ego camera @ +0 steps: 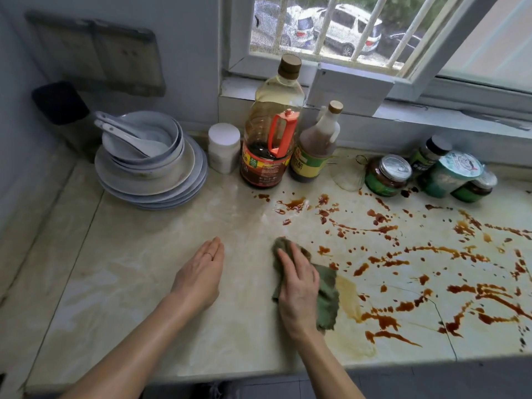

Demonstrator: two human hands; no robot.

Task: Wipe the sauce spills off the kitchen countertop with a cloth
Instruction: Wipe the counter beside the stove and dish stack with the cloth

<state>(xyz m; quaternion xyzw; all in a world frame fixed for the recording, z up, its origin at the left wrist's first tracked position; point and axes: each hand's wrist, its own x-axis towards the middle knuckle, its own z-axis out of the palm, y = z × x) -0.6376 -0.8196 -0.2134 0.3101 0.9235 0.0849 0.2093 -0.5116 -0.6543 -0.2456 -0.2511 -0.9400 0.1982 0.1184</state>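
Two bare hands rest on the countertop [144, 283] near its front edge. The left hand [201, 272] lies flat with fingers straight and together, grasping nothing, a thin ring on one finger. The right hand [298, 286] presses a green cloth [328, 303] against the stone, fingers extended over it. The cloth sits at the left margin of the sauce spills [431, 254], with a pale brown smear [349, 295] touching its right side. Reddish-brown drips and streaks cover the right half of the surface, and a thin crack [443, 323] runs through them toward the front edge.

Farther back on the left, a stack of plates [152, 185] carries nested bowls; the top bowl [144, 131] holds white spoons [126, 133]. Just beside the stack stands a white lidded jar [224, 146], contents hidden. Next comes a large bottle [270, 133] with a brown cap and orange handle, pale yellow liquid above and darker below. A smaller bottle [315, 148] of brown liquid stands against it. To the right cluster a silver-lidded jar [387, 175] of dark paste, a dark-capped jar [431, 152], a teal tub [452, 174] and a small jar [475, 188].

Behind them rise a grey wall with covered sockets [98, 53] and a barred window [331, 30] showing parked cars [345, 33].
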